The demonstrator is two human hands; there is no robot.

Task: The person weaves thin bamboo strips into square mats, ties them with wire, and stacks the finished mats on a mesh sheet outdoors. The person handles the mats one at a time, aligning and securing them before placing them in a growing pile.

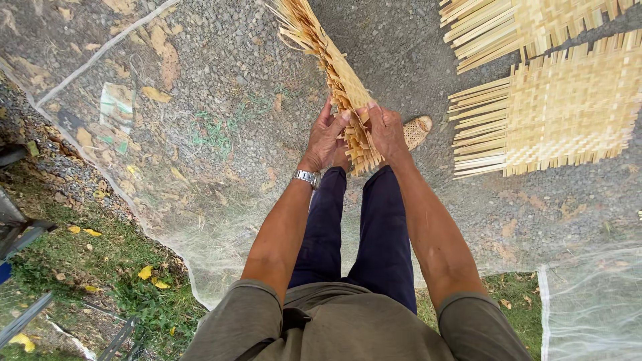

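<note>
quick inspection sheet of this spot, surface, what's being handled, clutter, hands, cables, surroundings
surface: gravel ground under a sheer white net sheet, with dry leaves beneath and on it.
job's things: a woven bamboo mat held edge-on in front of the body, loose strip ends at top and bottom.
clutter: two more woven mats lying flat, one nearer and one partly out of frame.
grippers: left hand, with a wristwatch, and right hand both grip the held mat near its lower end.
cables: nothing seen.
surroundings: grass strip with yellow leaves on the left; metal frame parts at the left edge; one woven shoe shows below the hands.
</note>
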